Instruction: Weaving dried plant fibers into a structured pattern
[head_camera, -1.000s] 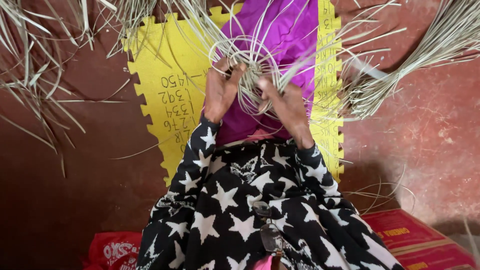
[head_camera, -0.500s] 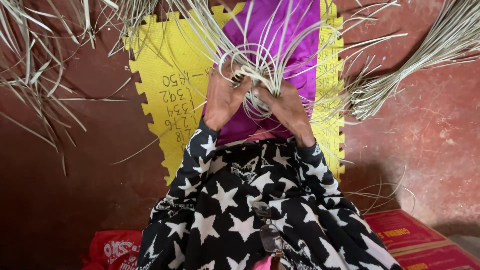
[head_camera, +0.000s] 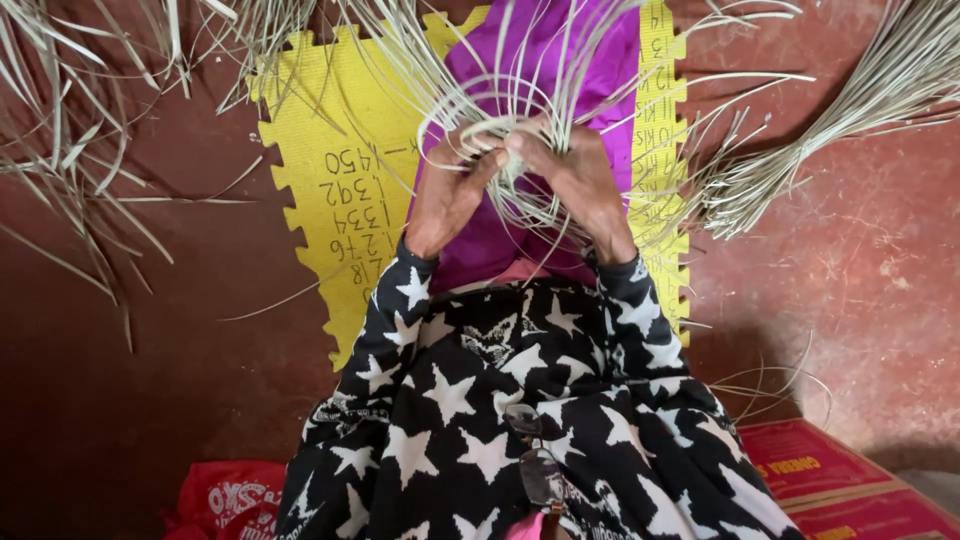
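Pinching the pale reed strands (head_camera: 510, 105) between both hands, left hand (head_camera: 447, 195) and right hand (head_camera: 580, 185), each grip closed on the looped bundle, I see it over purple cloth (head_camera: 590, 50) on the yellow mat (head_camera: 330, 120), far-centre.

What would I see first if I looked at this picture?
First, two hands close together near the top middle: the left hand and right hand pinch a tangle of pale straw strands that fan out upward. Under them lie a bright purple cloth and a yellow foam mat on the reddish floor.
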